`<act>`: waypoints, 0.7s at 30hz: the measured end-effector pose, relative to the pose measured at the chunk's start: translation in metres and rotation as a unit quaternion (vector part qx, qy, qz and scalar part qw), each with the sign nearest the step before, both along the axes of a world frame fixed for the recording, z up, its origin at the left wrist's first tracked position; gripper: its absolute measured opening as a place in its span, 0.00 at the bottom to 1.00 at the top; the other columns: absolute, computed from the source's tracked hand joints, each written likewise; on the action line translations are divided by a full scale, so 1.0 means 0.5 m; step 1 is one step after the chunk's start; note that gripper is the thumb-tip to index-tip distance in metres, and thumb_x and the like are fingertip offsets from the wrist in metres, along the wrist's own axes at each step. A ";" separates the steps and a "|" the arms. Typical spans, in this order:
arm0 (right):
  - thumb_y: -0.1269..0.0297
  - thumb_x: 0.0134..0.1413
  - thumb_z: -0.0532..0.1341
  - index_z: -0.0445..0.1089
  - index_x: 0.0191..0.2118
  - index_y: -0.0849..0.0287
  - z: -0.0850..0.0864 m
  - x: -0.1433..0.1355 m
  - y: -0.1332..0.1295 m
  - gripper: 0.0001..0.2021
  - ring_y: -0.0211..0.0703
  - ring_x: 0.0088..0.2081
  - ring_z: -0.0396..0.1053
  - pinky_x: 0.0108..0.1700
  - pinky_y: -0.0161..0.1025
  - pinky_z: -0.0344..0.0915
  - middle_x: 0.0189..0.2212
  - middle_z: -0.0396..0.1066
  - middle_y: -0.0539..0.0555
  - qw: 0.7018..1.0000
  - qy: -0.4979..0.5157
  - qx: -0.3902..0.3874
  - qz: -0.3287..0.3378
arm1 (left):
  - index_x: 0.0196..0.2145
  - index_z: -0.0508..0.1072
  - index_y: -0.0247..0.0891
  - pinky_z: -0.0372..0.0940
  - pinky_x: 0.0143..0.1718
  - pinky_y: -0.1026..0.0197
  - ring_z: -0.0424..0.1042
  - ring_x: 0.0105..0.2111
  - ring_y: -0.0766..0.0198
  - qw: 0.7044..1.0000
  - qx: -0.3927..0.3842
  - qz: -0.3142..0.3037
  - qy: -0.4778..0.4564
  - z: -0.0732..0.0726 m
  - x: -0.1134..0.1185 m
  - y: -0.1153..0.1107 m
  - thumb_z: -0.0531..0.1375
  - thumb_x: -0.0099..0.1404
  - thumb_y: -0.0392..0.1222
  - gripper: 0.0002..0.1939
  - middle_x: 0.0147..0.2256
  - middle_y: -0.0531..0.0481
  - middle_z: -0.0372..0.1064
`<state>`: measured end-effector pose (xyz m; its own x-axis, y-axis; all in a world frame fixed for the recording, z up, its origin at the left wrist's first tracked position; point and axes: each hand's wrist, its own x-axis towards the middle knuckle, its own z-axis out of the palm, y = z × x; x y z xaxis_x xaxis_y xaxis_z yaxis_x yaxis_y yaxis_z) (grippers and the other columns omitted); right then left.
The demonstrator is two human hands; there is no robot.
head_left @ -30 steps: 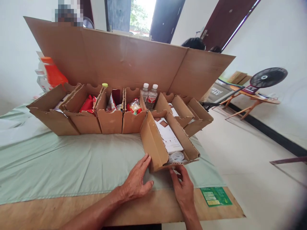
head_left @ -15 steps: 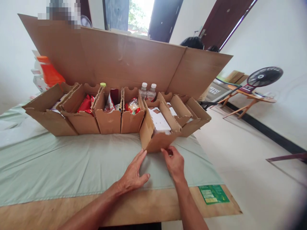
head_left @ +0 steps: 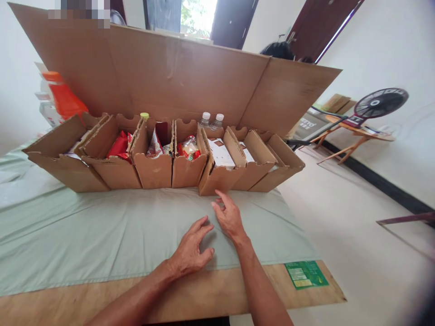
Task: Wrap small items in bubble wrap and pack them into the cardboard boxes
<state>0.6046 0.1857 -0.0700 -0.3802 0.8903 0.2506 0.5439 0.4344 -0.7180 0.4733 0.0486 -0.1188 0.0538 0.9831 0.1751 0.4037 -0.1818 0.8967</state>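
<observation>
My right hand (head_left: 229, 216) is at the lower front of a cardboard bin (head_left: 217, 181), fingers apart and holding nothing; whether a fingertip touches the cardboard I cannot tell. White boxes (head_left: 221, 153) with a brown mark lie inside that bin, which stands in a row of similar bins. Over the green cloth (head_left: 136, 226), left of the right hand, my left hand (head_left: 193, 246) is open with spread fingers and nothing in it. The neighbouring bin on the left (head_left: 189, 172) holds red and clear packets (head_left: 189, 148).
Behind the row rises a tall cardboard panel (head_left: 146, 77). An orange bottle (head_left: 66, 97) stands at the left, and two white-capped bottles (head_left: 217, 121) show behind the bins. A green card (head_left: 306, 275) lies on the table's wooden edge (head_left: 268, 290). A fan (head_left: 375, 104) stands farther right.
The bin with white boxes has moved back, nearly in line with the others. My right hand has moved forward and left with it; my left hand has come away from the bin.
</observation>
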 end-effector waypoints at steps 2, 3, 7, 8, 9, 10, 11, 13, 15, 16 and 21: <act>0.59 0.58 0.56 0.68 0.62 0.59 0.000 -0.014 0.019 0.26 0.48 0.48 0.75 0.40 0.42 0.72 0.59 0.71 0.63 1.000 0.009 0.001 0.007 | 0.62 0.68 0.35 0.54 0.68 0.39 0.55 0.70 0.45 1.000 -0.001 0.001 -0.008 -0.002 0.001 0.001 0.62 0.58 0.39 0.33 0.70 0.33 0.52; 0.59 0.57 0.57 0.67 0.62 0.60 0.000 -0.019 0.030 0.27 0.49 0.48 0.76 0.39 0.42 0.72 0.60 0.70 0.64 1.000 0.012 0.000 0.008 | 0.62 0.68 0.36 0.54 0.68 0.39 0.55 0.69 0.46 1.000 -0.001 0.001 -0.013 -0.002 0.001 0.001 0.62 0.58 0.39 0.33 0.70 0.34 0.52; 0.60 0.55 0.57 0.68 0.61 0.61 0.000 -0.022 0.044 0.27 0.48 0.43 0.77 0.37 0.43 0.72 0.59 0.70 0.65 1.000 0.016 -0.010 0.006 | 0.61 0.69 0.36 0.54 0.68 0.38 0.56 0.69 0.45 1.000 -0.001 0.004 -0.015 0.000 0.002 0.002 0.63 0.57 0.39 0.33 0.70 0.34 0.53; 0.59 0.56 0.57 0.68 0.60 0.60 0.002 -0.019 0.039 0.27 0.48 0.42 0.77 0.37 0.43 0.72 0.57 0.72 0.64 1.000 0.015 -0.013 0.004 | 0.61 0.70 0.36 0.54 0.68 0.38 0.56 0.69 0.44 1.000 -0.001 0.006 -0.014 0.002 0.002 0.002 0.63 0.57 0.38 0.33 0.69 0.34 0.54; 0.58 0.57 0.57 0.69 0.60 0.60 0.007 -0.017 0.031 0.26 0.47 0.42 0.77 0.38 0.42 0.73 0.56 0.73 0.64 1.000 0.016 -0.016 0.000 | 0.61 0.70 0.36 0.54 0.68 0.38 0.56 0.69 0.44 1.000 -0.002 0.007 -0.012 0.005 0.002 0.002 0.63 0.57 0.38 0.33 0.69 0.34 0.54; 0.58 0.58 0.56 0.70 0.59 0.59 0.014 -0.016 0.021 0.25 0.46 0.41 0.76 0.38 0.42 0.73 0.54 0.75 0.63 1.000 0.020 -0.018 -0.003 | 0.60 0.70 0.36 0.54 0.68 0.38 0.56 0.69 0.44 1.000 -0.005 0.007 -0.011 0.008 0.003 0.001 0.63 0.56 0.38 0.32 0.69 0.34 0.54; 0.57 0.59 0.56 0.70 0.58 0.58 0.025 -0.018 0.011 0.24 0.46 0.39 0.76 0.39 0.42 0.73 0.52 0.76 0.62 0.999 0.028 -0.018 -0.005 | 0.60 0.70 0.37 0.55 0.68 0.38 0.56 0.69 0.44 1.000 -0.007 0.007 -0.012 0.010 0.003 0.001 0.62 0.56 0.37 0.32 0.69 0.35 0.54; 0.56 0.60 0.56 0.70 0.58 0.57 0.058 -0.033 -0.007 0.23 0.44 0.37 0.75 0.40 0.41 0.72 0.49 0.77 0.60 0.999 0.048 -0.011 0.004 | 0.60 0.71 0.37 0.56 0.67 0.38 0.56 0.69 0.44 1.000 -0.010 0.005 -0.014 0.013 0.003 0.001 0.62 0.56 0.37 0.32 0.69 0.35 0.54; 0.57 0.62 0.56 0.69 0.60 0.57 0.101 -0.066 -0.014 0.23 0.42 0.36 0.75 0.40 0.39 0.71 0.47 0.78 0.58 0.998 0.061 0.010 0.031 | 0.60 0.71 0.36 0.56 0.67 0.39 0.56 0.69 0.44 1.000 -0.002 0.001 -0.016 0.012 0.004 0.002 0.62 0.56 0.38 0.32 0.69 0.34 0.54; 0.58 0.62 0.56 0.67 0.62 0.57 0.124 -0.087 -0.013 0.24 0.41 0.36 0.75 0.40 0.38 0.70 0.46 0.78 0.56 0.997 0.057 0.025 0.048 | 0.60 0.71 0.35 0.56 0.67 0.39 0.56 0.69 0.43 1.000 0.005 0.000 -0.018 0.010 0.004 0.004 0.63 0.56 0.39 0.32 0.69 0.34 0.54; 0.67 0.62 0.56 0.59 0.68 0.52 0.203 -0.204 0.025 0.29 0.42 0.35 0.75 0.42 0.37 0.65 0.37 0.80 0.49 0.986 -0.113 0.086 0.082 | 0.58 0.72 0.32 0.60 0.65 0.38 0.58 0.68 0.40 0.999 0.004 0.010 -0.037 0.013 0.007 0.008 0.63 0.54 0.38 0.32 0.68 0.31 0.55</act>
<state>0.5027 0.1982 0.0315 -0.5795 0.7634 0.2855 0.5934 0.6353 -0.4942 0.4768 0.0528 -0.1125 0.0213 0.9824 0.1854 0.3408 -0.1815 0.9225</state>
